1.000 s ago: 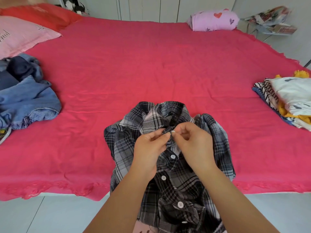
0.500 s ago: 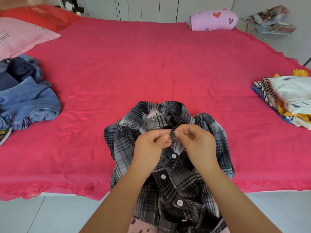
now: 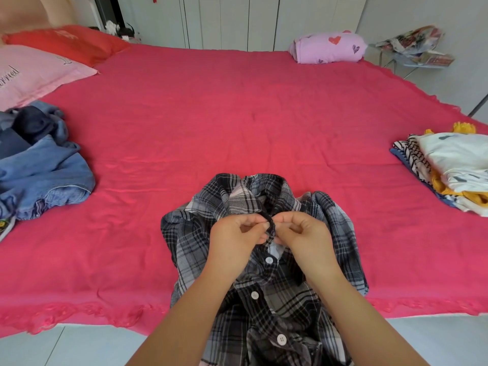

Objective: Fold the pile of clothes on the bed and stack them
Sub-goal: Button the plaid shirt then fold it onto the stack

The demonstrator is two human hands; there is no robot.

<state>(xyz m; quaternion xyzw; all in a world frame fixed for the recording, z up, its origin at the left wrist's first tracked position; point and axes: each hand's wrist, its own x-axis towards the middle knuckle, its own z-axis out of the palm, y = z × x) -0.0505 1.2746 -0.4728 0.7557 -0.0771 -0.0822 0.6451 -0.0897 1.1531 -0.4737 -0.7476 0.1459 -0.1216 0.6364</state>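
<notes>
Black-grey-white plaid button-front shirt (image 3: 280,310) at 6 o'clock, collar end lying on the near edge of the bed, lower part hanging off the edge toward the camera. Front faces up, collar points to 12 o'clock. Three white round buttons (image 3: 269,260) visible down the placket below the hands.

Left hand (image 3: 235,241) and right hand (image 3: 306,239) meet at the top of the placket just under the collar. Both have fingers curled, each pinching the shirt's front edge between thumb and fingertips. Hands nearly touch, with a bunched fold of fabric between them. Cannot tell if a button is in the pinch. Both forearms come in from 6 o'clock over the shirt.

Bed with bright pink-red fabric cover (image 3: 237,114) fills most of the view, frilled hem along the near edge.

Crumpled pile of blue denim and dark navy clothes (image 3: 45,170) at 9 o'clock, well apart from the shirt. Folded stack of white, striped and yellow clothes (image 3: 454,165) at 3 o'clock, at the bed's right edge.

Lilac fabric bundle with heart prints (image 3: 327,47) at 1 o'clock, far edge. Pale pink pillow (image 3: 31,75) at 10 o'clock, red pillow (image 3: 68,42) behind it, touching. White panelled cupboard doors (image 3: 229,19) at 12 o'clock behind the bed.
</notes>
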